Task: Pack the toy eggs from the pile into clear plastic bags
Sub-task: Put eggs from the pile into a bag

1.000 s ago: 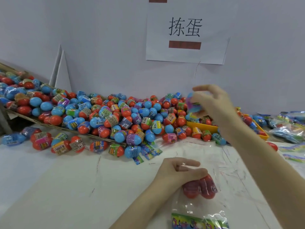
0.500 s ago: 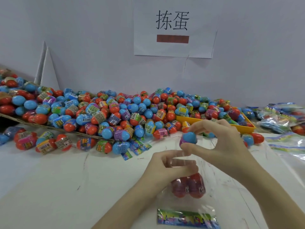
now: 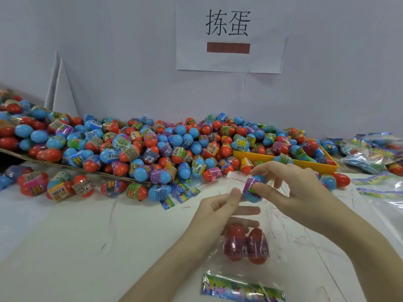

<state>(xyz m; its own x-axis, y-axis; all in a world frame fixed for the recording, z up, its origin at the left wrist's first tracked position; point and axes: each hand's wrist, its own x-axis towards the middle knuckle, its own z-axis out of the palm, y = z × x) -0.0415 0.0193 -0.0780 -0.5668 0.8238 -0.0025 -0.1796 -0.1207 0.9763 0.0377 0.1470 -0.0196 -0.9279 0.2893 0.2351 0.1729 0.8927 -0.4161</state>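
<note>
The pile of toy eggs [image 3: 139, 147] runs off the left edge, so its extent there cannot be told. Behind the pile, the cardboard sheet [image 3: 13, 154] is mostly buried under eggs. Right of the pile, the yellow tray [image 3: 305, 164] is partly covered, and the filled bags [image 3: 375, 153] beyond it are blurred and cropped. Nearer than the pile, the clear bag [image 3: 250, 264] has its bottom edge cut off, and its label print is unreadable.
</note>
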